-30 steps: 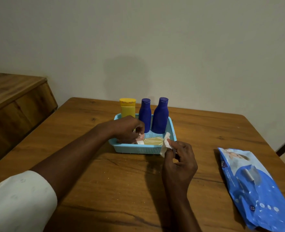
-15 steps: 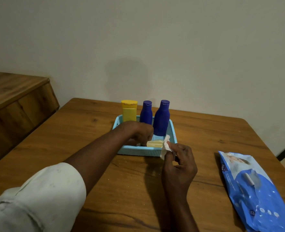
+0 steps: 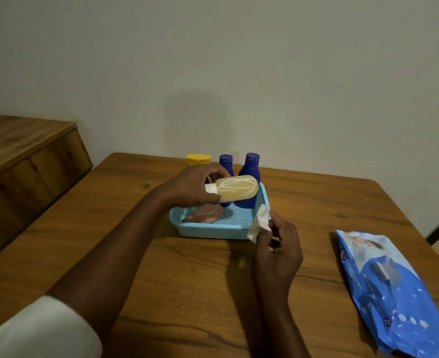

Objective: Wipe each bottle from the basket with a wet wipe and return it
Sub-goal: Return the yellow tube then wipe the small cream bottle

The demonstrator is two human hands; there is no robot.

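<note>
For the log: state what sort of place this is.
Likely a room in a home: a wooden table against a plain wall, a wooden cabinet beside it, a basket of toiletry bottles.

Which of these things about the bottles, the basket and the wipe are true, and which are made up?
1. The left hand holds the tan bottle up above the basket. True.
2. The tan bottle stands upright. False: it lies sideways in the hand, its white cap pointing left.
3. The right hand pinches a white wipe by the basket's right corner. True.
4. The wipe touches the tan bottle. False: they are apart, and wiping has not begun.
5. The two dark blue bottles stand at the back of the basket. True.
6. The blue wipes pack lies inside the basket. False: it lies on the table, to the right.
</note>
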